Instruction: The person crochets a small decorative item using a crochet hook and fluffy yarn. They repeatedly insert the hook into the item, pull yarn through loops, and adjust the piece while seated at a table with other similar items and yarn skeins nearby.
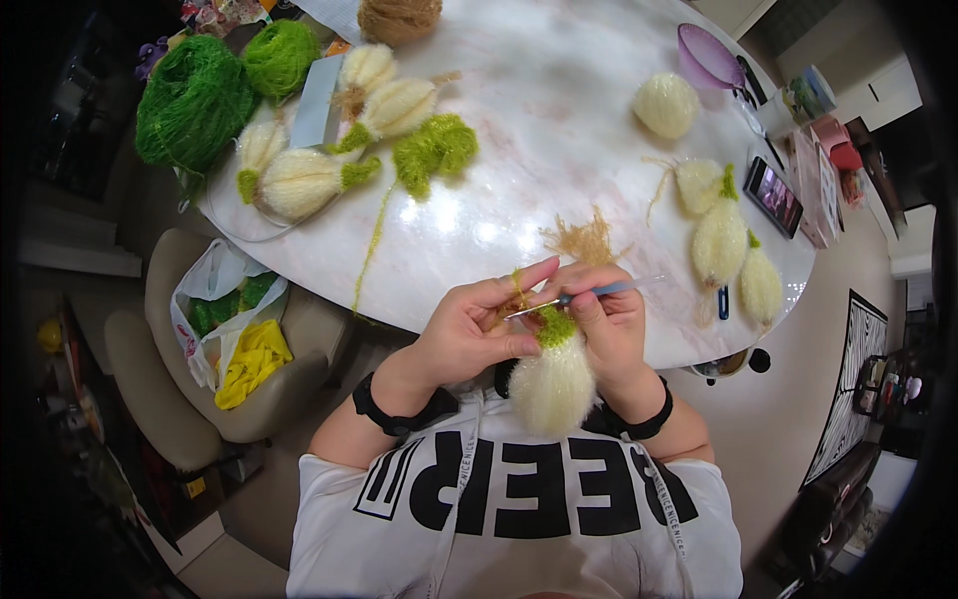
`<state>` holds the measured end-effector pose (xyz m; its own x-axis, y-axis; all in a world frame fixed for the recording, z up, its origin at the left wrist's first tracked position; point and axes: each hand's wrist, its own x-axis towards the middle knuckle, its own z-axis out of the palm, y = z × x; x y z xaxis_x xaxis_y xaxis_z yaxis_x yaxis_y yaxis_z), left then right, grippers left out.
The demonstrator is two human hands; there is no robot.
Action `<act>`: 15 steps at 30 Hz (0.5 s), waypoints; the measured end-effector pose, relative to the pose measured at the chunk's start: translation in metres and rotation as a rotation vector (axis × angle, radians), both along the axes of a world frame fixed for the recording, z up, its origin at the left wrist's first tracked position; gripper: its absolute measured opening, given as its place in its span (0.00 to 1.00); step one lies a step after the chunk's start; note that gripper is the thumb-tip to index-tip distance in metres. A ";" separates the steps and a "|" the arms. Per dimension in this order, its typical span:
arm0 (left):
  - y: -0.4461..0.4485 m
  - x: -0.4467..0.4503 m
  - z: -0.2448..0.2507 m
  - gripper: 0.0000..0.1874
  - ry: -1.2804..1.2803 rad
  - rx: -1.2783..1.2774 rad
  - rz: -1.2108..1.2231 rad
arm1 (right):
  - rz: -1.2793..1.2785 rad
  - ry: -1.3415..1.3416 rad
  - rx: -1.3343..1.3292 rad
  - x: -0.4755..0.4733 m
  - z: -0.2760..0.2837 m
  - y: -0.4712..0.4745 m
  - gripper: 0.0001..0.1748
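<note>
A fuzzy cream crocheted piece (552, 389) with a lime-green neck (555, 327) hangs below my hands, in front of my shirt. My left hand (483, 318) pinches its green neck, and a strand of yarn passes over the left fingers. In my right hand (610, 314) is a crochet hook (599, 290) with a blue-grey, clear-ended handle; its metal tip points left, just above the green stitches. Right fingers also rest against the piece's side. A tuft of tan yarn (587, 236) lies on the marble-look table (524, 165) just beyond my hands.
Several finished-looking cream pieces (299, 183) lie at the left by green yarn balls (196, 101) and a loose lime-green yarn heap (434, 153). At the right are more cream pieces (718, 243), a phone (773, 196) and a purple basket (709, 56). A chair (168, 299) holds a plastic bag (224, 314).
</note>
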<state>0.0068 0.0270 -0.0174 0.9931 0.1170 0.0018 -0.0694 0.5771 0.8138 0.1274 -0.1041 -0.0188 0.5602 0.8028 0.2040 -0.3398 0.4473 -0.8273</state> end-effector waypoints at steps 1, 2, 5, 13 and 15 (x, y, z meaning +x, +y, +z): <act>-0.001 0.002 -0.001 0.39 -0.030 0.040 0.031 | -0.020 -0.008 -0.006 -0.001 -0.002 0.001 0.07; -0.003 0.003 -0.001 0.39 -0.037 0.069 0.045 | -0.029 -0.014 -0.002 -0.001 -0.003 0.002 0.07; -0.006 0.008 -0.002 0.40 -0.044 0.106 0.100 | -0.065 0.008 -0.029 -0.001 -0.007 0.001 0.07; 0.001 0.005 0.004 0.37 0.183 0.269 0.101 | -0.066 -0.111 -0.128 0.012 -0.012 -0.002 0.09; 0.001 0.006 0.003 0.36 0.150 0.305 0.157 | -0.020 -0.091 -0.077 0.016 -0.010 -0.002 0.07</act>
<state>0.0130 0.0281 -0.0139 0.9550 0.2843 -0.0846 -0.0043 0.2987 0.9543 0.1438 -0.1064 -0.0289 0.5585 0.8067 0.1931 -0.2531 0.3874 -0.8865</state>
